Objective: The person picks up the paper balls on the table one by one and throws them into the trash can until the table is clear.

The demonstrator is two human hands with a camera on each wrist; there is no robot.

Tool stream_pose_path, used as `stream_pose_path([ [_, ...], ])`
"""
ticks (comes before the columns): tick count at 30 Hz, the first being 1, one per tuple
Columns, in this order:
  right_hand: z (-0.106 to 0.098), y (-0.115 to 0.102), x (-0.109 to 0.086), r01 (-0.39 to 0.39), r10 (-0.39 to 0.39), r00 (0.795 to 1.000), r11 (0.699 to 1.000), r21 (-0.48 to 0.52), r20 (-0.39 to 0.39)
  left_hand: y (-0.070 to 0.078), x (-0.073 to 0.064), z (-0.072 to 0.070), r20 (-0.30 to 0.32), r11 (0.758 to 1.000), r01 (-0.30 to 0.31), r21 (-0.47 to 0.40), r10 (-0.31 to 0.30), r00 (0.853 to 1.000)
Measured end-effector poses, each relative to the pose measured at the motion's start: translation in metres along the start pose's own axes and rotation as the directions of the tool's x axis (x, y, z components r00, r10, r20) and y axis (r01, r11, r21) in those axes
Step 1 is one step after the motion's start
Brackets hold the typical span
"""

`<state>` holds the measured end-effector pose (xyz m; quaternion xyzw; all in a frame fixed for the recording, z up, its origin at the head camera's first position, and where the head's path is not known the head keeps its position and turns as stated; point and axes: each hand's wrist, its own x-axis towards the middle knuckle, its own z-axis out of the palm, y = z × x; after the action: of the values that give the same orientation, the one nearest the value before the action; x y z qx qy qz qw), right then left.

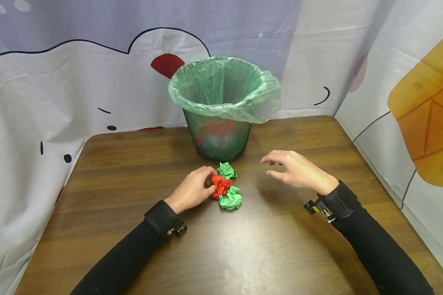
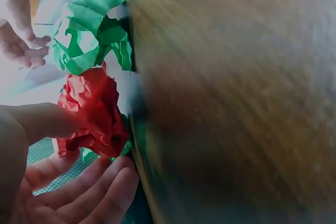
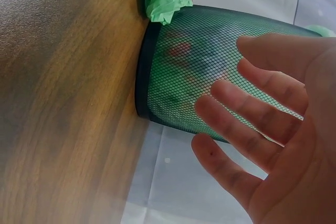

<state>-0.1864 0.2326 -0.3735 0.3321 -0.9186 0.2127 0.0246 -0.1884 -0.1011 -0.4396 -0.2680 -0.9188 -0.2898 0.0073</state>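
Observation:
Three crumpled paper balls lie in a short row on the table, just in front of a mesh wastebasket (image 1: 221, 141). The red paper ball (image 1: 221, 186) is in the middle, with one green paper ball (image 1: 227, 171) behind it and another green paper ball (image 1: 230, 199) nearer me. My left hand (image 1: 193, 188) pinches the red ball from its left side; in the left wrist view the thumb (image 2: 50, 120) crosses it and the fingers (image 2: 100, 190) curve along its other side. Off to the right of the balls, my right hand (image 1: 297, 170) hovers above the table, fingers spread and holding nothing.
A green plastic liner (image 1: 266, 94) folds over the basket's rim and bulges at the right. Reddish shapes show through the mesh inside. The brown wooden table (image 1: 133, 164) meets printed curtains (image 1: 70, 94) at the back and sides.

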Motion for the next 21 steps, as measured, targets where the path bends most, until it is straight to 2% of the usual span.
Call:
stream_pose_path([
  [7, 0.002, 0.003, -0.001, -0.003, 0.003, 1.000, 1.000, 0.001, 0.002, 0.000, 0.000, -0.007, -0.015, 0.999, 0.032, 0.007, -0.032, 0.999],
  [21, 0.005, 0.004, -0.002, -0.017, 0.017, 1.000, 1.000, 0.008, 0.014, -0.002, 0.001, -0.027, -0.091, 1.000, 0.026, -0.018, -0.027, 0.995],
])
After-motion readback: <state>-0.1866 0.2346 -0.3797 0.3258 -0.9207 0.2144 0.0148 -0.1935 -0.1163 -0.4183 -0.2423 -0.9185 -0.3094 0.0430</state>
